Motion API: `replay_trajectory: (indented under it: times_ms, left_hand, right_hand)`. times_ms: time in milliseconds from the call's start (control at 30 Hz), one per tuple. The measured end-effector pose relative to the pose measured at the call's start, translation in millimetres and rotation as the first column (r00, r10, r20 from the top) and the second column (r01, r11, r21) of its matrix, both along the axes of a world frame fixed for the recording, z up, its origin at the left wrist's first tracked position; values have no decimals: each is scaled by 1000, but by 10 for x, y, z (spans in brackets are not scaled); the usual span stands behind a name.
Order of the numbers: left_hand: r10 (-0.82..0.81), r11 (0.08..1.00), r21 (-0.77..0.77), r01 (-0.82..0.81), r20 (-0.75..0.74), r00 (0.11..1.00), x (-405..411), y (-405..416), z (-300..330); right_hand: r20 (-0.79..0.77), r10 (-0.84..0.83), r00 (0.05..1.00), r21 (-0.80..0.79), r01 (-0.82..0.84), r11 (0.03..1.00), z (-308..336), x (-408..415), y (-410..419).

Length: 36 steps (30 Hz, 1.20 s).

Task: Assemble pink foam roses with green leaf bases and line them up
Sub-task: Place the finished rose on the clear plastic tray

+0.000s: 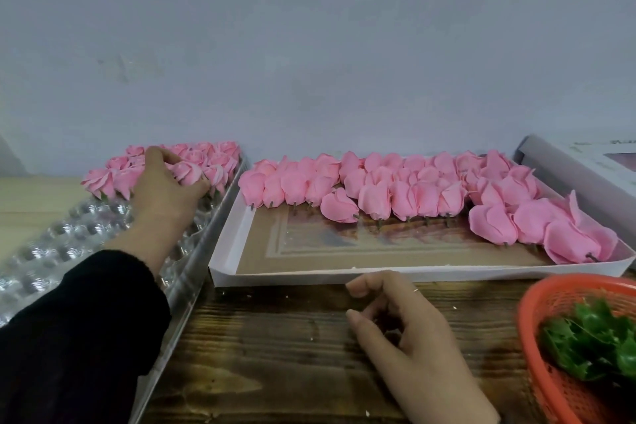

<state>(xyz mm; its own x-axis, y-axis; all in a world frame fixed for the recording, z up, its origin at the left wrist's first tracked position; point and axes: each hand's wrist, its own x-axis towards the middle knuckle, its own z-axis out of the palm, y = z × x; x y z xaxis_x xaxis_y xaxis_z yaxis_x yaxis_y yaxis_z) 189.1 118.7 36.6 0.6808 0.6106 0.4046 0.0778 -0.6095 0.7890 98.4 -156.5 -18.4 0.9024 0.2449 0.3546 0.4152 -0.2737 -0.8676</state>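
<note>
Roses [192, 165] in clear tray: left hand [165, 189] grips one; right hand [406, 323] loosely curled, holding nothing.

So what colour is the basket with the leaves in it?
Orange-red. The basket shows in the head view, lower right, holding green leaves.

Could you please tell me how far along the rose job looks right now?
Done: rows of roses fill the far end of the clear tray. In hand: the left hand grips one there; the right hand is empty. Left: many loose roses in the box, leaves in the basket.
</note>
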Motion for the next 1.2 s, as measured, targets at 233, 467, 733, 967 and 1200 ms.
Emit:
replay_trajectory:
  times_ms: [233,467,733,967,1200]
  left_hand:
    - [-43,996,77,54,-142,989,88,12,-108]
    - [-16,991,125,40,-189,982,109,61,-194]
    - [-2,987,150,63,-379,925,144,70,-108]
    - [-14,992,114,57,-346,938,156,64,-142]
    - [-10,996,80,42,-365,931,149,57,-139]
  right_hand:
    - [-16,-10,1000,-20,10,1000,13,-1,-9]
    - [-43,6,999,-32,-7,999,33,-4,-14]
    - [-65,20,998,-50,-23,998,27,-3,-26]
    - [-89,22,996,-64,-28,998,3,11,-40]
    - [-109,32,994,-72,-40,997,17,15,-42]
